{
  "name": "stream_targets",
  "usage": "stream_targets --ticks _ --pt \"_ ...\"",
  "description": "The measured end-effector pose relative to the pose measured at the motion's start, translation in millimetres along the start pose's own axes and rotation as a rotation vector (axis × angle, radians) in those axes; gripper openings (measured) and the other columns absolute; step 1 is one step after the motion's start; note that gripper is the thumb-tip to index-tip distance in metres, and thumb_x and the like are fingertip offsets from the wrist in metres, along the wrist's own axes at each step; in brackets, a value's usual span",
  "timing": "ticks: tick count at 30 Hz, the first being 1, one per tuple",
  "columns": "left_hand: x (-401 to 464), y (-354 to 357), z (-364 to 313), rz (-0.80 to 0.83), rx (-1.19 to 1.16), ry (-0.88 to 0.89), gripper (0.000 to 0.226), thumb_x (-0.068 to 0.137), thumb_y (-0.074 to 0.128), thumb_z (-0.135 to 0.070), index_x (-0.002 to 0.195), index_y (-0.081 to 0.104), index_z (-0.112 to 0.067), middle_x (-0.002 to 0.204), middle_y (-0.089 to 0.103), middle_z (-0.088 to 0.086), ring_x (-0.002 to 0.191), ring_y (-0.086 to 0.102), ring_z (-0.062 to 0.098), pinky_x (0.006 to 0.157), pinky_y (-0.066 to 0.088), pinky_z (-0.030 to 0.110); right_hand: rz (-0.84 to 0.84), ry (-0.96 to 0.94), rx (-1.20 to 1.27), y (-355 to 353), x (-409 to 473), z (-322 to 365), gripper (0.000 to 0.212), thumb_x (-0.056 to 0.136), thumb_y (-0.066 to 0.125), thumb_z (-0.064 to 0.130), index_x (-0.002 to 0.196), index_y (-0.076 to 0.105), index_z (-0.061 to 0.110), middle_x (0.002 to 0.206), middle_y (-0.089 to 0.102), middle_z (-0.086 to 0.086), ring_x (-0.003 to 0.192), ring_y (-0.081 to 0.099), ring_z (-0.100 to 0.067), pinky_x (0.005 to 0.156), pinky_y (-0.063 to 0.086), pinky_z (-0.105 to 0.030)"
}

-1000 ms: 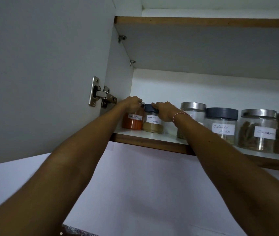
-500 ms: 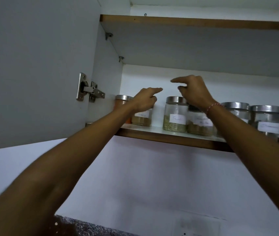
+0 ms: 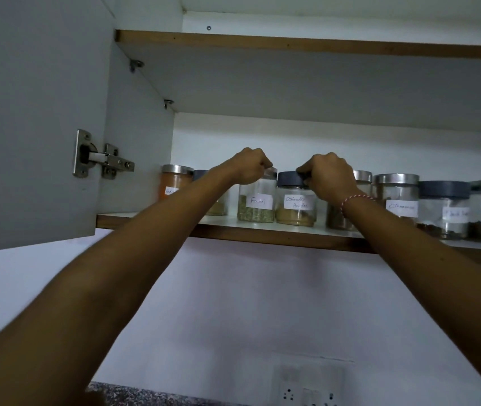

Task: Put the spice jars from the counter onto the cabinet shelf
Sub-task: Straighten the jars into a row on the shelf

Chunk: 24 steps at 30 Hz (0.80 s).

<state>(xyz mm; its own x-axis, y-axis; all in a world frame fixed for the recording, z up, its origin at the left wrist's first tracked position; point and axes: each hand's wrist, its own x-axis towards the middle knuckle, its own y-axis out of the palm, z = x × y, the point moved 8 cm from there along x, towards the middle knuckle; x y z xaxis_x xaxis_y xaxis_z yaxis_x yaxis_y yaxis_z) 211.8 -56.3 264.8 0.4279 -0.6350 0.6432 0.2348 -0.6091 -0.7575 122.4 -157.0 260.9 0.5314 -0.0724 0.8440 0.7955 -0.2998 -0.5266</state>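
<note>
A: Glass jars, round, upright, in one row along the cabinet shelf. Both hands up at lid height.

B: Who holds what?

A: Left hand curled over the steel lid of the fennel jar. Right hand curled round the grey plastic lid of the coriander jar. Both gripping from above.

B: Spacing?

A: Those two jars touch side by side, each directly under its own hand, long axis vertical. Red powder jar is at the far left by the cabinet wall; cinnamon jar and more run off to the right.

B: Next move?

A: Probably nudging them back or squaring the row. Smooth glass on smooth white laminate, so they should slide easily. Top grip, so a hard push could tip one.

B: Counter?

A: Only a speckled sliver at the bottom edge. Can't tell what's left down there.
</note>
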Motion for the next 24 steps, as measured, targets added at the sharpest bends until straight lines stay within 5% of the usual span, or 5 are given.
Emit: stream_targets --ticks 6,24 --pt "6.5 6.0 26.4 0.107 -0.009 -0.081 0.041 0.092 0.034 0.002 0.130 0.050 0.000 0.140 0.048 0.014 0.128 0.045 0.028 0.105 0.034 0.036 0.152 -0.002 0.100 29.5 16.1 4.5 0.030 0.085 0.051 0.003 0.109 0.068 0.009 0.107 0.068 -0.018 0.096 0.060 -0.035 0.083 0.053 -0.042" --pt "31.2 33.9 80.5 0.149 -0.230 -0.166 0.048 0.093 0.032 0.004 0.140 0.035 -0.001 0.151 0.031 0.013 0.140 0.028 0.025 0.114 0.022 0.033 0.397 -0.032 0.083 78.7 42.6 10.4 0.047 0.090 0.039 -0.003 0.134 0.048 0.010 0.136 0.051 -0.017 0.124 0.045 -0.038 0.104 0.037 -0.040"
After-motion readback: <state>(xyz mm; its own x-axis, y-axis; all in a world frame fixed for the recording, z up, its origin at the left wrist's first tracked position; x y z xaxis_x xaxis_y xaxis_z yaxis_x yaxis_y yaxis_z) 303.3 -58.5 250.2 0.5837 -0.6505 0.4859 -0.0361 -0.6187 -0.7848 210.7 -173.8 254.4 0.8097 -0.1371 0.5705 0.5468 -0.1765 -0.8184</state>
